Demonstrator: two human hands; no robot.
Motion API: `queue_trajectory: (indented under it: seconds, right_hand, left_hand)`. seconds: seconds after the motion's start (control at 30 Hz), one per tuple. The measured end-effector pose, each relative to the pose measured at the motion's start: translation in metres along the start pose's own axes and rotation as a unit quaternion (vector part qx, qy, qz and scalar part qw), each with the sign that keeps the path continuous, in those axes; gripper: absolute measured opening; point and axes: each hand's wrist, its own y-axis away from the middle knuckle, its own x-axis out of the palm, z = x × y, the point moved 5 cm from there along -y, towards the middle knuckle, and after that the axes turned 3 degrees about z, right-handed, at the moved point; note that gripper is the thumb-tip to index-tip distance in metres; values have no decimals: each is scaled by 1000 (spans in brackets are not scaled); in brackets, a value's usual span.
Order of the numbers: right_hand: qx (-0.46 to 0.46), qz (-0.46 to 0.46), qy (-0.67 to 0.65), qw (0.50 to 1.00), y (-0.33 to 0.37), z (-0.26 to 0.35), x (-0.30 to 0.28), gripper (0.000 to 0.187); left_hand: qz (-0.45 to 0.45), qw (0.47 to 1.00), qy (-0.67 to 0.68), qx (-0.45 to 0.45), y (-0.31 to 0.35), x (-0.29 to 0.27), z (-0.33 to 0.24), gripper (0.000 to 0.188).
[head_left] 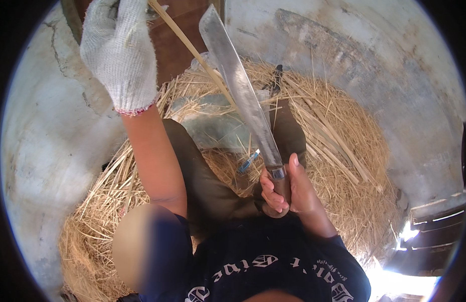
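My left hand (119, 55), in a white knitted glove, is raised at the upper left, its fingertips partly cut off by the picture's edge. A thin, pale bamboo strip (192, 50) slants down from its fingers toward my knees. My bare right hand (283, 189) is wrapped round the wooden handle (281, 194) of a machete (243, 90). Its long steel blade points up and away to the left. The strip's lower end lies close beside the blade; whether they touch I cannot tell.
Pale shavings (353, 136) cover the floor around my legs, with several split strips (328, 131) at the right. A cloudy plastic sheet (213, 126) lies between my knees, near a small blue-handled thing (249, 162). A curved grey wall (394, 65) stands behind; a brown panel (180, 30) is beyond.
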Motion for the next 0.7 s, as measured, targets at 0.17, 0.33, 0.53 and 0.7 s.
queue_trajectory:
  seconds: [0.17, 0.33, 0.53, 0.7]
  right_hand:
    - [11, 17, -38, 999, -4, -4, -6, 74]
    - [-5, 2, -33, 999, -3, -2, -10, 68]
    - [-54, 31, -53, 997, -3, 0, -7, 76]
    - [-19, -4, -31, 999, -1, -1, -6, 71]
  left_hand:
    - [-7, 996, 6, 84, 9, -3, -1, 22]
    - [-21, 997, -41, 66, 8, -4, 1, 23]
    - [-9, 995, -14, 101, 11, 2, -13, 22]
    - [-13, 995, -29, 92, 14, 10, -12, 22]
